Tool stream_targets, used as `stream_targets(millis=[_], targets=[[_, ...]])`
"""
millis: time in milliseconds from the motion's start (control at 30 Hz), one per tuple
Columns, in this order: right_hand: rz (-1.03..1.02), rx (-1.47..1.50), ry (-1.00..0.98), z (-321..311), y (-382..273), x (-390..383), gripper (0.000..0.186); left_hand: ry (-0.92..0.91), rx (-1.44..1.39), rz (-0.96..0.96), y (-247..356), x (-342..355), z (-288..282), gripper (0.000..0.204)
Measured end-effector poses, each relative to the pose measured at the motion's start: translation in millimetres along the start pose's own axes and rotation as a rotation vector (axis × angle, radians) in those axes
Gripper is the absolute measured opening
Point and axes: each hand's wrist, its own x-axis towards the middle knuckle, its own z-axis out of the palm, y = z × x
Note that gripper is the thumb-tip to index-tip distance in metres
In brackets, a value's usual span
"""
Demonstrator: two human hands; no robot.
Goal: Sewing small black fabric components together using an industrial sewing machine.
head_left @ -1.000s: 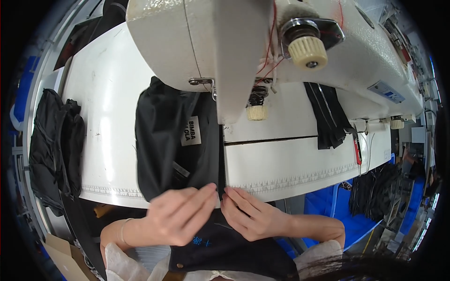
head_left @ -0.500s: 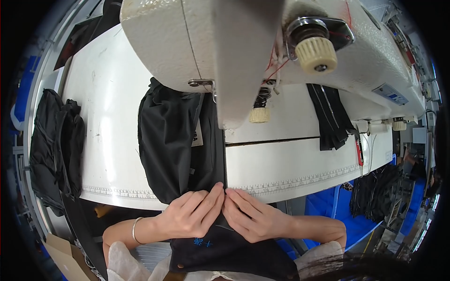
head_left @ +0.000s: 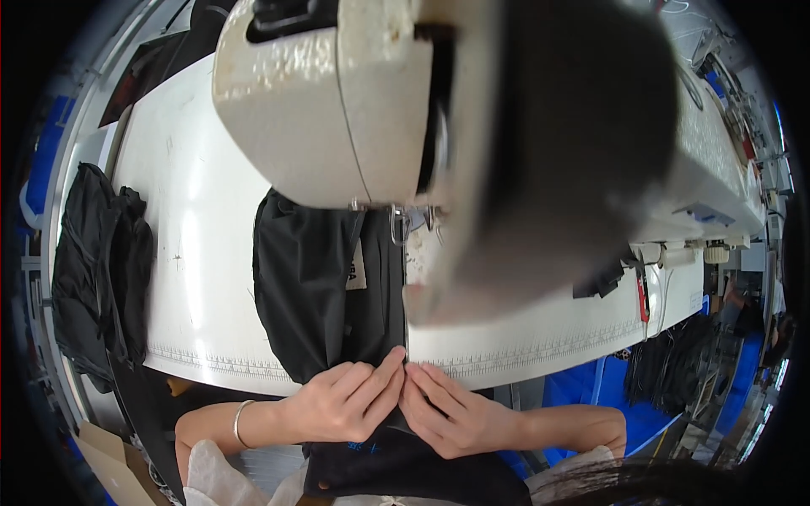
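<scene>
A black fabric piece (head_left: 308, 291) with a small white label (head_left: 354, 268) lies on the white sewing table, its far end under the sewing machine's head (head_left: 283, 118). A straight dark zipper edge runs along its right side toward me. At the table's front edge my left hand (head_left: 350, 401) is closed, pinching the near end of this fabric. Close beside it, fingertips almost touching, my right hand (head_left: 451, 413) pinches the same zipper edge. The metal presser foot area (head_left: 407, 223) shows at the fabric's far end; the needle itself cannot be made out.
Folded black fabric (head_left: 97, 270) lies at the table's left end. A ruler strip (head_left: 540, 350) runs along the front edge. Red-handled snips (head_left: 643, 295) sit at the right. Blue bins (head_left: 582, 384) and hanging black pieces (head_left: 666, 363) are below. A blurred dark shape (head_left: 582, 169) blocks part of the view.
The view has shifted, so the machine head looks larger and a blurred dark shape covers the thread knobs and most of the zipper strips. Both hands keep their pinch on the fabric's edge.
</scene>
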Motion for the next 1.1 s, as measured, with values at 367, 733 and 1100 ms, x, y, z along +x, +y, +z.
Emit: stream_targets(millis=[367,733,1100], targets=[[0.052,0.042,0.155,30.7,67.6,21.4,0.029,0.162,-0.106,-0.074,-70.7,25.3,21.0,0.028],[0.119,0.237,0.384,72.2,103.0,32.5,0.026,0.035,-0.252,-0.134,-110.4,9.1,30.4,0.038],[-0.017,0.143,0.412,41.6,117.2,31.3,0.025,-0.023,-0.242,-0.150,-104.9,21.9,23.8,0.039]])
